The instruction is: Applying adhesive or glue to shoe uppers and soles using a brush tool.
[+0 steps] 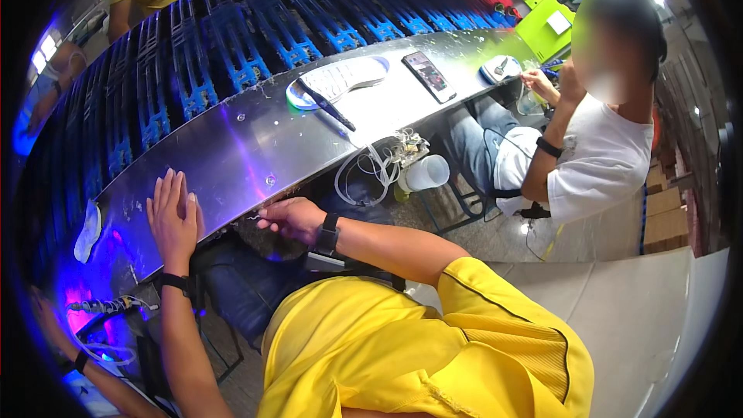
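The left hand (pixel 174 209) lies flat on the metal tabletop (pixel 213 147), fingers lightly spread, holding nothing. The right hand (pixel 294 219) is at the tabletop's near edge, thumb and fingers pinching a thin pale strand (pixel 253 217), too small to tell its kind. The likeliest trouble is the strand slipping from so small a grip and dropping past the edge into the dark space below. Loose tubing (pixel 371 178) hangs beyond the right forearm and could snag a wide swing. A black pen (pixel 329 108) leans across a white shoe (pixel 344 77); a knock might roll it off
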The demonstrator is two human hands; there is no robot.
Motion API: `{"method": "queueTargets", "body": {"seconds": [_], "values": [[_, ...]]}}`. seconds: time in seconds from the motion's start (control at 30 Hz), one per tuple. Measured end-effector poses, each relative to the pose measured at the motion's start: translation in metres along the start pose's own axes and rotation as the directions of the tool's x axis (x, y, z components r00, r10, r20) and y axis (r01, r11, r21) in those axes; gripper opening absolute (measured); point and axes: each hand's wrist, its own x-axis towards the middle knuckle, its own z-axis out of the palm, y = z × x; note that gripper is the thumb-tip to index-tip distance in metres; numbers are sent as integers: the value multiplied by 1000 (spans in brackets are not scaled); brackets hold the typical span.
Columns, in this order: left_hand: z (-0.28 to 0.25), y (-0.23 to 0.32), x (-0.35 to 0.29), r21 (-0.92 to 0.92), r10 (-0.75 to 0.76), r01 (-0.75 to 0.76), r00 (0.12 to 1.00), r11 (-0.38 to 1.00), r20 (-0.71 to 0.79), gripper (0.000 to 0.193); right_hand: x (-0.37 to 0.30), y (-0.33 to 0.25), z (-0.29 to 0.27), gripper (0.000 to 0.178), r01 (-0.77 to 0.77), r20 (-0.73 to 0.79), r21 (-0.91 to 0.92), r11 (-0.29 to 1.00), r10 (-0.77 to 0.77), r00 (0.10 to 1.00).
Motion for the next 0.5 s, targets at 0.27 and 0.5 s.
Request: {"method": "queueTargets", "body": {"seconds": [0.27, 0.5], "values": [[7, 12, 6, -4, 11, -11, 1000, 1000, -28, 49, 4, -9, -19, 10, 46, -59, -66, 997, -50, 997], [11, 14, 4, 20, 17, -16, 999, 1000, -35, 49, -26, -23, -6, 7, 218, 2, 9, 976, -218, 976]]}}
